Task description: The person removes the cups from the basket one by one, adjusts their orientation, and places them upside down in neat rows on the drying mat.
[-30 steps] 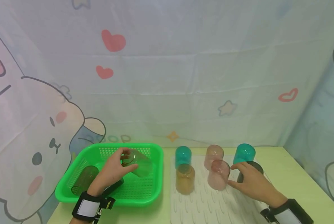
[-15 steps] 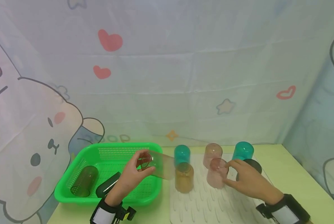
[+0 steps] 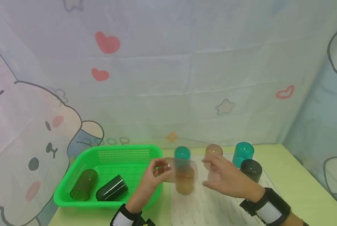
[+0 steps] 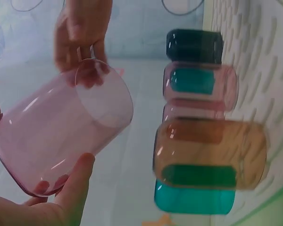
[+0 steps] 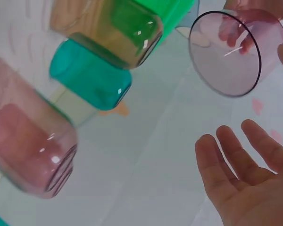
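Observation:
A clear pink glass is held on its side by my left hand, thumb and fingers gripping its base end. Its open rim faces right, over the amber glass. My right hand is held to the right with fingers spread and nothing in it. In the right wrist view, a gap separates the fingers from the held glass. Behind the right hand, upside-down pink glasses stand on a white ridged mat; the nearer one is mostly covered.
Also on the mat are a teal glass at back left, another teal glass and a dark grey glass at right. The green basket holds a brown glass and a dark glass lying down. A printed curtain hangs behind.
My left hand has carried the pink glass rightward from above the basket to over the mat's left side. My right hand has moved left, away from the dark grey glass.

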Available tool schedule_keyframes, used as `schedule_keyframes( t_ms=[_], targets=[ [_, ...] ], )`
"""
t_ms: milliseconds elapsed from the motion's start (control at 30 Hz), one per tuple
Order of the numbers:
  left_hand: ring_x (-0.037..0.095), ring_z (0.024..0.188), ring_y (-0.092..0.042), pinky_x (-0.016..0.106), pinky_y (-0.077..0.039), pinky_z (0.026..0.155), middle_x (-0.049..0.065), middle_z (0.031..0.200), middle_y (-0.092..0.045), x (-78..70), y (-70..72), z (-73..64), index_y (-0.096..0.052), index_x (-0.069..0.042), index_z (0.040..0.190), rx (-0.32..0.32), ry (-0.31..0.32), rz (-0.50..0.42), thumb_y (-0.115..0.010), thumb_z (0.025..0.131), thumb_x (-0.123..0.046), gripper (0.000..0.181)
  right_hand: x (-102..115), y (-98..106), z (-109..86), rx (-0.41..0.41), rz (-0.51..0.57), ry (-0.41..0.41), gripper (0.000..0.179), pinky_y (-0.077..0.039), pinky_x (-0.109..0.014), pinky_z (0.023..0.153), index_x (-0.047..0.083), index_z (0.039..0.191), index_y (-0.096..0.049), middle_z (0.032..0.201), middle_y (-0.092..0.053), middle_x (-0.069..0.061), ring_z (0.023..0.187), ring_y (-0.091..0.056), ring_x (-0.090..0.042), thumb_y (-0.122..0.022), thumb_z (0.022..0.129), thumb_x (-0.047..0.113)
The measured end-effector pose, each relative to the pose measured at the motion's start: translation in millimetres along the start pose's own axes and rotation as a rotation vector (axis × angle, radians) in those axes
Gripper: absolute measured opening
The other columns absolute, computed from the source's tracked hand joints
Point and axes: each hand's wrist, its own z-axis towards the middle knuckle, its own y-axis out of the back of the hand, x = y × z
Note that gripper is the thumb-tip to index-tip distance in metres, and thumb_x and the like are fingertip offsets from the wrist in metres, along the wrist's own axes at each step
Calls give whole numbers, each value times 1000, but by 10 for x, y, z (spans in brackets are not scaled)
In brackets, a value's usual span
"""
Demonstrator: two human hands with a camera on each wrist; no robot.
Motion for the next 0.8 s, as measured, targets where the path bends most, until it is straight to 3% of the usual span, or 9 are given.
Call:
schedule_keyframes(
  t_ms=[100, 300, 467, 600, 800],
  targets=[
    [26, 113, -52, 29, -47, 88, 15, 121, -46, 24, -77, -3, -39, 2, 127, 18, 26, -63, -68, 87, -17, 53, 89, -44, 92, 6, -17, 28, 58, -52, -35, 81, 9, 120, -53, 113, -54, 1, 99, -56, -13, -81, 75, 34],
    [20, 109, -49, 33, -48, 87, 12, 116, -43, 55, -204, -31, -37, 4, 125, 19, 43, -122, -64, 90, -19, 50, 164, -140, 215, -6, -185, 114, 63, -51, -35, 77, 12, 117, -57, 114, -55, 2, 104, -52, -13, -74, 74, 55],
    [20, 105, -49, 39, -49, 89, 10, 112, -42, 77, -267, -33, -35, 5, 125, 20, 48, -162, -60, 92, -16, 46, 190, -185, 269, 31, -298, 169, 66, -52, -35, 82, 11, 118, -57, 115, -56, -1, 108, -52, -16, -79, 69, 50],
    [20, 104, -49, 44, -47, 92, 10, 112, -41, 80, -292, -30, -35, 4, 124, 23, 62, -171, -59, 93, -17, 45, 238, -186, 296, 86, -316, 158, 70, -51, -33, 83, 8, 120, -55, 113, -56, -1, 105, -52, -15, -81, 68, 47],
    [19, 106, -48, 39, -47, 91, 11, 117, -42, 94, -313, -21, -36, 2, 127, 30, 97, -145, -59, 94, -22, 46, 283, -185, 311, 131, -327, 159, 69, -51, -30, 81, 7, 120, -54, 109, -56, 0, 98, -51, -13, -80, 68, 45]
  ],
)
